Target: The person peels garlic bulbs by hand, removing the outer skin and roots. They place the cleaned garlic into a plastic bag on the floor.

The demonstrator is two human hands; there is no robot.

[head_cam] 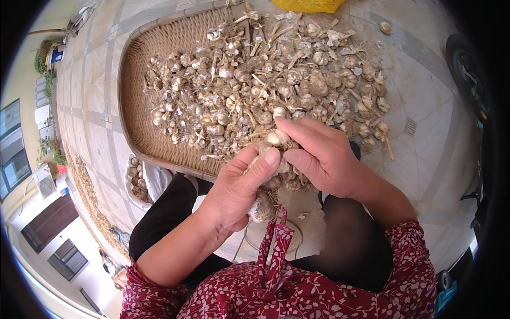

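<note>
In front of my chest, my left hand [237, 185] holds a garlic bulb [276, 138] with its thumb pressed on the side. The thumb and forefinger of my right hand [328, 159] reach around the same bulb from the other side. A pale clove shows at the bulb's top. Below my left thumb hang more bulbs, among them a large garlic bulb [261, 208] near my left palm; what joins them is hidden. Beyond my fingertips spreads a heap of garlic bulbs [287, 89] with dry stalks and loose skins.
The heap lies partly on a woven tray [139, 115] and partly on the tiled floor [430, 159]. A white sack [157, 185] with garlic stands by my left knee. A yellow mesh bag [308, 4] is at the far side, and a wheel [466, 73] at the right.
</note>
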